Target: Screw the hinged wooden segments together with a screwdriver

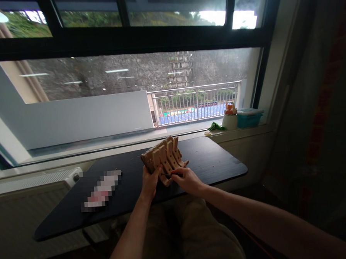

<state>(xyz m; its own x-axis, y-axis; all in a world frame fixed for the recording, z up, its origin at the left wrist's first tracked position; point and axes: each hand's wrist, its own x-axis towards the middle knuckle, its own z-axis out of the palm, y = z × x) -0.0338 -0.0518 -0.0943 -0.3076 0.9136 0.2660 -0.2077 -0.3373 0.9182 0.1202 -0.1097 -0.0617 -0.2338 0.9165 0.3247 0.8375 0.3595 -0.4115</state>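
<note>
A wooden rack (169,157) with several curved, hook-like wooden pieces on a brown board is tilted up over the front part of the black table (206,155). My left hand (150,181) is closed around its lower left end, thumb over the wood. At the lower hooks, my right hand (189,180) is closed in a pinch against the rack. Something small and dark shows at its fingertips, too small to make out. Small dark dots, like screw holes or heads, run along the hook pieces.
A blurred-out white and red item (102,191) lies on the table's left side. On the windowsill stand a teal box (249,118), a white container (230,122) and a green cloth-like thing (216,126). A white radiator (35,214) is at the left.
</note>
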